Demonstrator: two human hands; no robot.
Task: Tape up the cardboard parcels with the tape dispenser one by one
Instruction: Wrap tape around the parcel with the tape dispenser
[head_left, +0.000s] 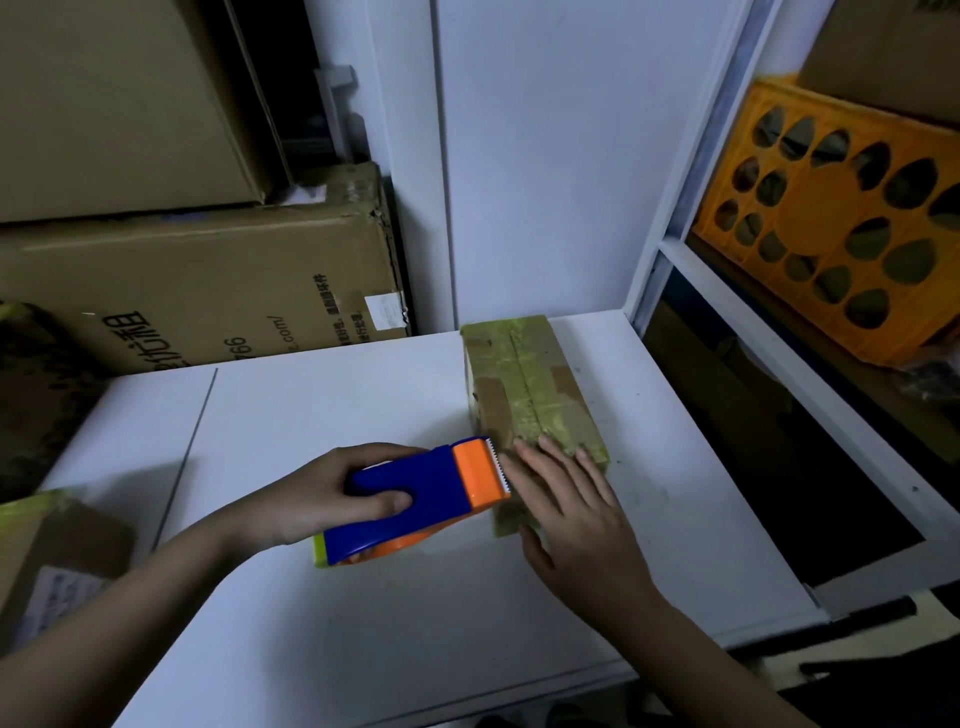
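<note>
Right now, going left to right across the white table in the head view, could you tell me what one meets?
Second parcel at the left edge → left hand → tape dispenser → right hand, flat on the parcel.

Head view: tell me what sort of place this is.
Probably a stockroom or parcel packing area. Large cardboard cartons are stacked by the white table, an orange plastic crate sits on shelving, and a tape dispenser is at a taped parcel.

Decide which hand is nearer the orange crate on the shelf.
Right. The right hand rests on the parcel, below-left of the orange crate; the left hand, gripping the tape dispenser, lies farther left.
</note>
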